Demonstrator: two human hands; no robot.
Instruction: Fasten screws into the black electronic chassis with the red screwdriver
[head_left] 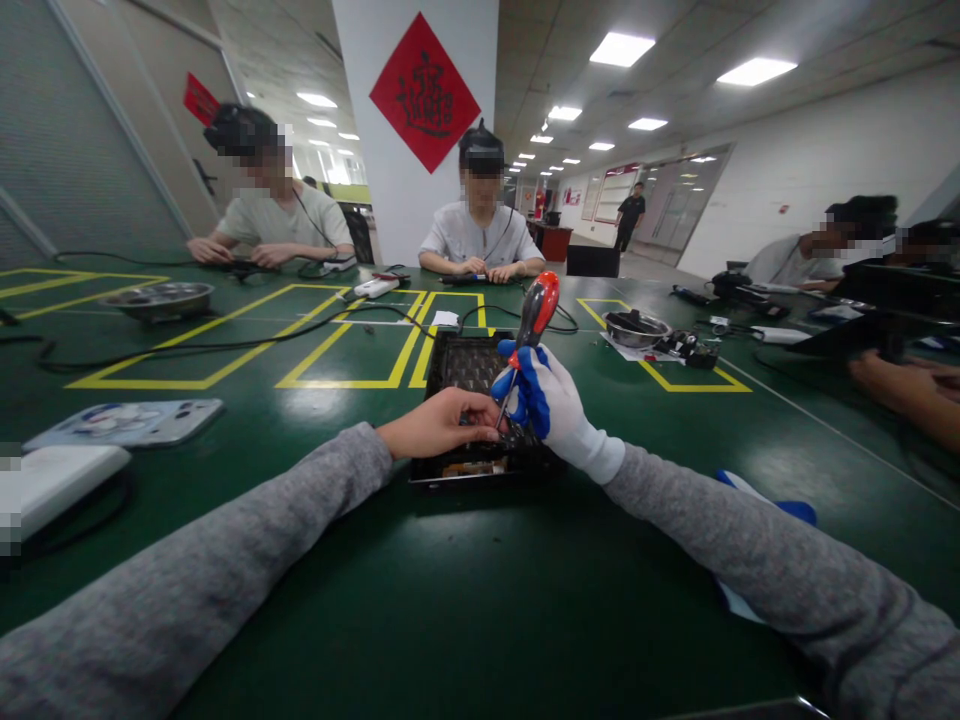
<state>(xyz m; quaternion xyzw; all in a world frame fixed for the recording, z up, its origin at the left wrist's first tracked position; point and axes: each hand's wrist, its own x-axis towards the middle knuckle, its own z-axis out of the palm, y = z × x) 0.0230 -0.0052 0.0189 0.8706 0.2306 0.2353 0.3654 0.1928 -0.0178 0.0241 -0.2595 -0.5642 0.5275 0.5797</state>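
My right hand [556, 408], in a white and blue glove, grips a screwdriver [538, 308] with a red and black handle. The tool slants, with its shaft pointing down and left. My bare left hand [439, 424] has its fingers drawn together close to the screwdriver's tip; whatever they pinch is hidden. Both hands are over a black casing [466, 365] with a textured inner surface, lying on the green table [450, 610]. Along the casing's near side, a slot shows some orange-brown parts. The hands cover its middle and right side.
A phone [127, 424] and a white box-like device [64, 485] lie at left. Metal bowls [161, 300] [636, 328] stand farther off. A blue and white glove [772, 505] lies beneath my right forearm. Black cables cross the table; co-workers sit around it.
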